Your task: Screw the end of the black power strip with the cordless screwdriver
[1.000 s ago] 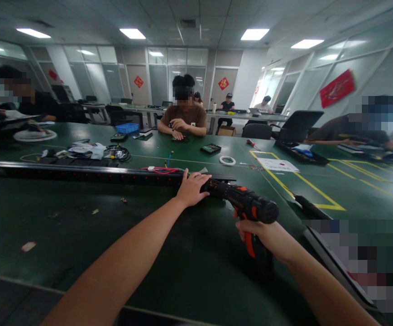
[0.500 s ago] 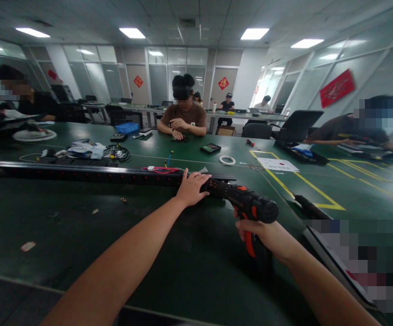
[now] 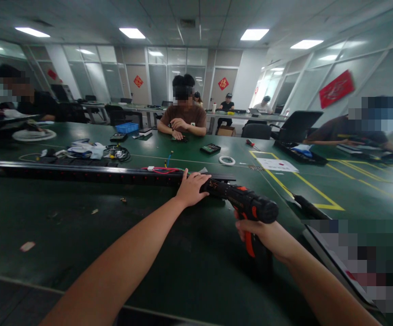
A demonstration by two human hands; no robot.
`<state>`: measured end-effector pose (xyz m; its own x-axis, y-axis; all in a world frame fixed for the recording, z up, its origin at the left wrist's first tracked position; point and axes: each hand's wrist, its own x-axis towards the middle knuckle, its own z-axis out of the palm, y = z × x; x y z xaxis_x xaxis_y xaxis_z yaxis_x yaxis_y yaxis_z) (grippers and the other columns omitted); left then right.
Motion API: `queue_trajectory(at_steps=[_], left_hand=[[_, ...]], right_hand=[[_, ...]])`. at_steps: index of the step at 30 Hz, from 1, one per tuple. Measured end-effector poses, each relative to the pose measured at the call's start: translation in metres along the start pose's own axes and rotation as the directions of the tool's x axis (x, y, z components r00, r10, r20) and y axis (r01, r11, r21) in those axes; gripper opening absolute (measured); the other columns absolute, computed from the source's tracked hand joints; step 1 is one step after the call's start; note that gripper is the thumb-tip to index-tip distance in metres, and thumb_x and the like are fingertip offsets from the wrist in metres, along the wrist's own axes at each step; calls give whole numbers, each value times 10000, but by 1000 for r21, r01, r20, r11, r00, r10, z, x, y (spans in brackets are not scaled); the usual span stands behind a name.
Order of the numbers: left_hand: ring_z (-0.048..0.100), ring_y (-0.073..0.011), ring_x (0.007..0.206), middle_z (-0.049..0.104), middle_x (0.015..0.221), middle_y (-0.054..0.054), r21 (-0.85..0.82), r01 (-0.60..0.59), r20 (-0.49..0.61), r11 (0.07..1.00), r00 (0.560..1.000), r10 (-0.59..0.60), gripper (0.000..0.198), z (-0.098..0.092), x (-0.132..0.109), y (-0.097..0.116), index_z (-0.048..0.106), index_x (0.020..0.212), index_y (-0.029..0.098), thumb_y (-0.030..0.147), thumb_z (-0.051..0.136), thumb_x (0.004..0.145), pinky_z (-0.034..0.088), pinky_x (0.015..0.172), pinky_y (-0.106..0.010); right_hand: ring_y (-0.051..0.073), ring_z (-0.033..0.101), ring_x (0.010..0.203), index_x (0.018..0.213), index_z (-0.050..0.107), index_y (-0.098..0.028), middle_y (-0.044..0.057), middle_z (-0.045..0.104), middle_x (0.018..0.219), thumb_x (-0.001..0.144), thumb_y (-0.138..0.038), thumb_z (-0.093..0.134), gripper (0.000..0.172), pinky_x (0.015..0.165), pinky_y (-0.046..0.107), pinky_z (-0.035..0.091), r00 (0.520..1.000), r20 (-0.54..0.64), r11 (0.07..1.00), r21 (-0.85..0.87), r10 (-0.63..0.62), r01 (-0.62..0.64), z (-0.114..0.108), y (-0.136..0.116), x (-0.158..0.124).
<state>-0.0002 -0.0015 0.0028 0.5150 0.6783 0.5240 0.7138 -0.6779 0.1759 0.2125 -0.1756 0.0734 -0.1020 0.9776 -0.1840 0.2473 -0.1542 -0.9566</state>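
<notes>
A long black rail (image 3: pixel 81 174) with small red marks along its side lies across the table. My left hand (image 3: pixel 192 188) rests on its right end, fingers spread out over it. Red and white wires (image 3: pixel 164 170) lie on top of the rail just left of that hand. My right hand (image 3: pixel 257 230) is wrapped round the handle of a black and orange cordless drill (image 3: pixel 246 199). The drill lies nearly level, its front end pointing left at the rail's end beside my left fingers. Its tip and the contact point are hidden.
Behind the rail lie a heap of cables and bags (image 3: pixel 88 149), a blue basket (image 3: pixel 127 128), a white ring (image 3: pixel 227 160) and a screwdriver (image 3: pixel 251 144). A paper sheet (image 3: pixel 278 165) and a black-handled tool (image 3: pixel 310 206) lie to the right. Co-workers sit round the green table (image 3: pixel 183 253).
</notes>
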Motion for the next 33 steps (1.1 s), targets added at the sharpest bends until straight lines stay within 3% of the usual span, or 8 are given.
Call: queue_trajectory(at_steps=[33], left_hand=[[448,-276,1388,572,1481,-34,4,-4,7,1000,1000,4,645,-1,0,0,456,1492,315,444,690,905,-33,1256,-630]], right_hand=[[192,583,605,854,588,-218,-29,614,604,717,-309,710,205,613,323,466,999,34,1000,-24,-15,16,-1,0,0]])
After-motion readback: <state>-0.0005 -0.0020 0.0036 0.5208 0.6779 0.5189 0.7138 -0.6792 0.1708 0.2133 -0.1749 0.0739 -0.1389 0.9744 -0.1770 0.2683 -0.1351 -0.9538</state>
